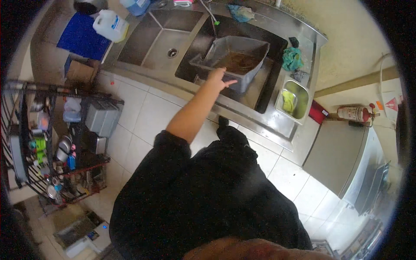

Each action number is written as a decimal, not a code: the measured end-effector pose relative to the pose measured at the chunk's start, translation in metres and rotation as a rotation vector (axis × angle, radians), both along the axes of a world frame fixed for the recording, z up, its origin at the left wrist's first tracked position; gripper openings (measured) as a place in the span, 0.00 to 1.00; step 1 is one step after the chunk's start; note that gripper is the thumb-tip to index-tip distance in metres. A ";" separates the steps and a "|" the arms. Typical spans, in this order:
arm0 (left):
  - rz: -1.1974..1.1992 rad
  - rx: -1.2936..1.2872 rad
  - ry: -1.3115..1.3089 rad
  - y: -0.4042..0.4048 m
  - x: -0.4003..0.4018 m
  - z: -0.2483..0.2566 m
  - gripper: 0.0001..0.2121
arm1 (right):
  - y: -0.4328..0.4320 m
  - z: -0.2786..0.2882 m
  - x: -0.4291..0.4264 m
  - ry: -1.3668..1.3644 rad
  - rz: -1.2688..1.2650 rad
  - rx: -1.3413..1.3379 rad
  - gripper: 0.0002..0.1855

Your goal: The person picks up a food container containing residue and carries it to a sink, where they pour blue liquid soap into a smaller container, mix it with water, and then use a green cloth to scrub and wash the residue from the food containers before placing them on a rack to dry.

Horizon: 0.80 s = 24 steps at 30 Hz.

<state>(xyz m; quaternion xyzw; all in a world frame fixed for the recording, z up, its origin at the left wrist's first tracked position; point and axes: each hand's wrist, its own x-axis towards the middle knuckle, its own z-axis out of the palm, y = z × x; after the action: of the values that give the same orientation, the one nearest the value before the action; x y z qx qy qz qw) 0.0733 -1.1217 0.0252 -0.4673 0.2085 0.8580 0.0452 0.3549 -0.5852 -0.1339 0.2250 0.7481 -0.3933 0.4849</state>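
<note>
My left hand [219,80] reaches forward over the near rim of a grey plastic tub [248,86]. Its thumb and forefinger are spread apart; the other fingers are hidden, and contact with the rim is unclear. Murky brown liquid [240,62] covers the bottom of the tub. The tub sits in the right basin [273,74] of a stainless steel double sink, under a thin spout with a green tip [216,23]. My right hand is out of view. A blurred patch of skin at the bottom edge cannot be made out.
Left of the tub is the other basin [169,37], with a plastic jug [109,24] beyond it. A metal pan [301,94] holding a yellow-green cloth [288,100] and a crumpled green bag [292,59] lie right. A fire extinguisher [352,113] and a loaded rack [24,130] flank me.
</note>
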 end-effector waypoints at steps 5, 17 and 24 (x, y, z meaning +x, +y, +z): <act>0.173 0.033 -0.048 0.000 -0.057 -0.102 0.31 | -0.086 0.016 -0.045 0.044 -0.087 -0.033 0.18; -0.005 0.315 -0.094 -0.074 -0.051 -0.230 0.32 | -0.225 0.083 0.004 0.112 -0.270 0.072 0.21; -0.662 0.157 -0.492 -0.145 -0.079 -0.150 0.39 | -0.315 0.079 0.025 -0.033 -0.584 0.089 0.20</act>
<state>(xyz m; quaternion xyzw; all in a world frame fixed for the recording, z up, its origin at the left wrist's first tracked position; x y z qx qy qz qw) -0.0054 -1.2663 -0.1243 -0.5614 0.2644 0.6731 0.4022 0.3801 -0.9004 -0.0545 0.4579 0.6603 -0.4793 0.3530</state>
